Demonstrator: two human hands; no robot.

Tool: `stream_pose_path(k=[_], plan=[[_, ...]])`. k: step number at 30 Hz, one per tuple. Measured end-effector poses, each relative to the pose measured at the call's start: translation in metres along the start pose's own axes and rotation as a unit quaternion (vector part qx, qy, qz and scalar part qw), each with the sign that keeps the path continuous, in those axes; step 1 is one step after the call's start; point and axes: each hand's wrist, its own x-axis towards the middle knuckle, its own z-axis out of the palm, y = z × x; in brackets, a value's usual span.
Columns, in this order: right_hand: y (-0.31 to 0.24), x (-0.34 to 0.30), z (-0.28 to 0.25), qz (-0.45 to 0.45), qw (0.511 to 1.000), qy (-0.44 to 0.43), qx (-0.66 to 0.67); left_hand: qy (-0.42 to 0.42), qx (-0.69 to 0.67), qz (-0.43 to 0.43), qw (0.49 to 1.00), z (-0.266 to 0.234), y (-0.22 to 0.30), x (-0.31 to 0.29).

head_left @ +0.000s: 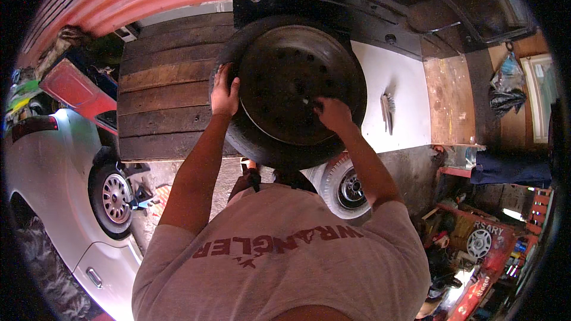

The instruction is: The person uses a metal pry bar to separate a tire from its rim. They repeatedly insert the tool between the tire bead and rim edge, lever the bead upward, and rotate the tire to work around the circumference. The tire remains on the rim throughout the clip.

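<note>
A dark wheel with a black tyre (262,148) and a round steel rim (276,74) is in front of me, beside a wooden plank surface. My left hand (225,95) lies on the tyre's left sidewall, fingers stretched out and thumb apart. Over the lower right of the rim's middle is my right hand (334,114), its fingers curled together. By its fingertips shows a small bright spot (306,101); what the fingers hold, if anything, is too dark to make out. Several holes ring the rim's centre.
Wooden planks (172,83) extend left of the wheel. A white panel (410,89) with thin flat pieces (387,113) is to the right. Below it stands another wheel (345,187). A silver car (71,184) is at left, and cluttered shelving (488,249) at lower right.
</note>
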Motion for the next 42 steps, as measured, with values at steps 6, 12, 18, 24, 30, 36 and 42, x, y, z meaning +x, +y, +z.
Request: stream_pose_path(k=[6, 12, 18, 24, 30, 36, 42], plan=[[0.021, 0.037, -0.007, 0.06, 0.995, 0.077, 0.025, -0.004, 0.033, 0.008, 0.999, 0.005, 0.006, 0.002], [0.015, 0.016, 0.001, -0.008, 1.0, 0.013, -0.016, -0.006, 0.025, 0.02, 0.999, -0.005, 0.025, -0.009], [0.04, 0.023, -0.025, -0.043, 0.997, 0.064, 0.023, 0.009, 0.102, 0.025, 0.994, 0.012, 0.049, -0.028], [0.046, 0.032, -0.002, -0.073, 0.996, 0.051, 0.023, -0.014, 0.183, 0.008, 0.983, 0.021, 0.047, -0.037], [0.056, 0.015, -0.021, -0.109, 0.994, 0.009, 0.011, -0.033, 0.188, -0.014, 0.981, 0.022, 0.055, -0.041], [0.046, 0.048, -0.017, -0.11, 0.992, 0.065, 0.019, -0.028, 0.167, 0.006, 0.986, 0.02, 0.05, -0.038], [0.06, 0.031, -0.026, -0.144, 0.989, -0.025, -0.02, -0.017, 0.151, 0.004, 0.988, 0.022, 0.045, -0.041]])
